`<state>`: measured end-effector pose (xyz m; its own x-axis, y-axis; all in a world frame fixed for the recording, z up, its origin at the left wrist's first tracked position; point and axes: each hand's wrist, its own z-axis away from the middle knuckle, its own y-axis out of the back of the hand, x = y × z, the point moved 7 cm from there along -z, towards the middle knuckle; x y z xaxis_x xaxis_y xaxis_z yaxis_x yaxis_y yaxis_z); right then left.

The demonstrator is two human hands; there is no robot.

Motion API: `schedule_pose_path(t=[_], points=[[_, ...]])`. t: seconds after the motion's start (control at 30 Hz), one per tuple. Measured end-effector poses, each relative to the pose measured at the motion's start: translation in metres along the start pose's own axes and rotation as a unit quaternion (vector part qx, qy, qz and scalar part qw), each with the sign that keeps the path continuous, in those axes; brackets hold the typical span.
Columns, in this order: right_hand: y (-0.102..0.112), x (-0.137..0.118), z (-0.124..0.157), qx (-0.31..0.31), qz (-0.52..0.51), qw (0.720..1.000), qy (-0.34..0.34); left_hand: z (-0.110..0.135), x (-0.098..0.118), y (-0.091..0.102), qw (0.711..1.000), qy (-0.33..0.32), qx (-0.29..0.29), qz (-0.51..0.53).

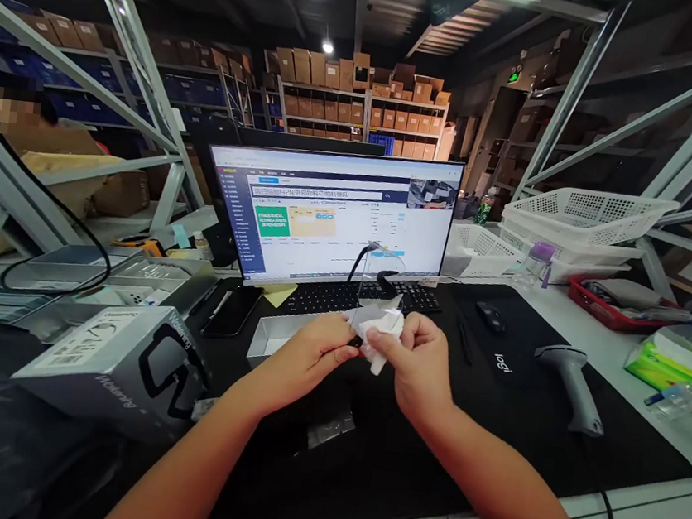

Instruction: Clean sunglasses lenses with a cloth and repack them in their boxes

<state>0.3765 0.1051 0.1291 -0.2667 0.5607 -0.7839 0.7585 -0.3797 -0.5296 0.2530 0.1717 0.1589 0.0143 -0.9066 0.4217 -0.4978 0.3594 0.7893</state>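
Both my hands meet over the black desk mat, in front of the monitor. A pair of glasses (356,262) with clear lenses and black temples points up and away from me. My left hand (324,347) pinches its black near part. My right hand (423,358) is closed on a crumpled white tissue (383,330), which presses against the lens area. The tissue and fingers hide part of the glasses. Just behind my left hand stands an open white box (268,336). A small clear plastic bag (330,426) lies on the mat below my hands.
The lit monitor (338,217) stands behind a black keyboard (310,295). To the right are a mouse (490,317), a grey barcode scanner (570,381) and white baskets (581,220). Leftward are a phone (232,312) and a grey box (115,366). Another person (31,111) is at far left.
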Motion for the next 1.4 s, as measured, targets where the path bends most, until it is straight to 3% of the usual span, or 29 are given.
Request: schedule_pose_path(t=[0.2,0.4,0.47,0.53,0.67,0.93,1.03,1.13,1.23,1.4], points=[[0.011,-0.019,-0.022,0.022,-0.083,0.994,-0.064,-0.002,0.007,-0.005,0.999,-0.012,-0.037,0.018],[0.013,-0.027,-0.014,0.042,-0.017,0.998,0.043,0.001,-0.004,-0.009,0.997,0.022,-0.045,0.057],[0.015,-0.031,-0.01,0.048,0.039,0.993,0.096,0.003,-0.015,-0.005,0.994,0.071,0.006,0.079],[0.017,-0.034,-0.007,0.055,0.105,0.981,0.154,0.006,-0.023,0.001,0.982,0.115,0.092,0.122],[0.011,-0.027,-0.002,0.035,0.206,0.952,0.224,0.013,-0.022,0.007,0.929,0.133,0.244,0.246],[-0.027,-0.006,0.025,-0.136,0.303,0.903,0.274,0.017,-0.02,-0.005,0.856,0.183,0.329,0.354],[-0.023,-0.006,0.014,-0.158,0.298,0.92,0.201,0.019,-0.018,0.002,0.862,0.151,0.35,0.333],[-0.003,-0.008,-0.008,-0.098,0.212,0.969,0.081,0.021,-0.013,0.009,0.876,0.117,0.356,0.303],[0.008,-0.013,-0.018,-0.045,0.084,0.995,0.032,0.022,-0.009,0.009,0.893,0.101,0.351,0.264],[-0.018,0.007,0.001,-0.152,-0.019,0.982,-0.11,0.021,-0.008,0.001,0.917,0.109,0.318,0.214]])
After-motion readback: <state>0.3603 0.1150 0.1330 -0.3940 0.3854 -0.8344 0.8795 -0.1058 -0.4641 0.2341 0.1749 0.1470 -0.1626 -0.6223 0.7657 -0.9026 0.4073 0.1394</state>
